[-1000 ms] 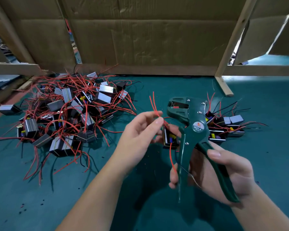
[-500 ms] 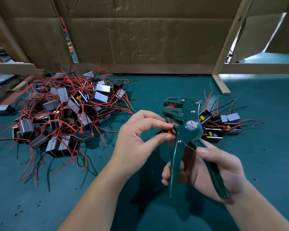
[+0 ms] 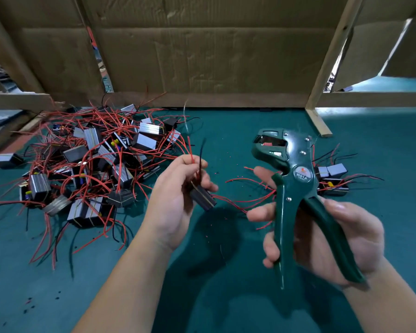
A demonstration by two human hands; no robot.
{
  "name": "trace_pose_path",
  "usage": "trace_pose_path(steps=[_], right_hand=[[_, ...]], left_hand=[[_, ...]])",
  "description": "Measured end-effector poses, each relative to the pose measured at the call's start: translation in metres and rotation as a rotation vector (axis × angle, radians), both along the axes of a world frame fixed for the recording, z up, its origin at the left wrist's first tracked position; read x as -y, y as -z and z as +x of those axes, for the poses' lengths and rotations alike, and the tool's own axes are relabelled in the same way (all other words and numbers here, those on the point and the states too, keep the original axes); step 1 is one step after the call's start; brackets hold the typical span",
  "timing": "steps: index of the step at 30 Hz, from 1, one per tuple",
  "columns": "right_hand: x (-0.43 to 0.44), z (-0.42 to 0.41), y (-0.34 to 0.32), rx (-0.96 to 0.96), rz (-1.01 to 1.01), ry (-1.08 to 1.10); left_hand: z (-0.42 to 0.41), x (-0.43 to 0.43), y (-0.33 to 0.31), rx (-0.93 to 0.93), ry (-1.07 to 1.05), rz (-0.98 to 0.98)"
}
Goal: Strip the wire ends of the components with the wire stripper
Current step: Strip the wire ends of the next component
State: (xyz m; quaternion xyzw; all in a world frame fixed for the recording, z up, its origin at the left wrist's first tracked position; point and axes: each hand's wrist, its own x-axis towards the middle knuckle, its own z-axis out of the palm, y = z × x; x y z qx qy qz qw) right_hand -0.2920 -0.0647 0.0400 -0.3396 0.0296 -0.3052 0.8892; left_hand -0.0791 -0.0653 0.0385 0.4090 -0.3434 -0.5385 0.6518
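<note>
Head view is showing the left hand (image 3: 175,200) holding one component (image 3: 203,198) above the bench (image 3: 226,296). Its fingers (image 3: 189,162) are curling round the block and pinching a red wire (image 3: 190,150) and a black wire (image 3: 202,150) so the ends are sticking up. The right hand (image 3: 341,234) is gripping the wire stripper (image 3: 296,169), with both green handles standing wide apart. To do this well, I think the person should be poking just one wire tip straight into the mouth (image 3: 265,145), holding the block steady and squeezing slowly. The big pile (image 3: 94,164) is lying on the left.
</note>
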Motion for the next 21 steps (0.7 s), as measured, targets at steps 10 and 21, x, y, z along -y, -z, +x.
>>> trace_pose_path(steps=[10,21], right_hand=[[-0.005,0.01,0.004,-0.353,-0.018,0.143],[-0.015,0.019,0.006,-0.45,-0.095,0.138]], left_hand=[[-0.003,-0.003,0.003,0.301,-0.132,-0.127],[-0.006,0.0,0.011,0.355,-0.293,-0.176]])
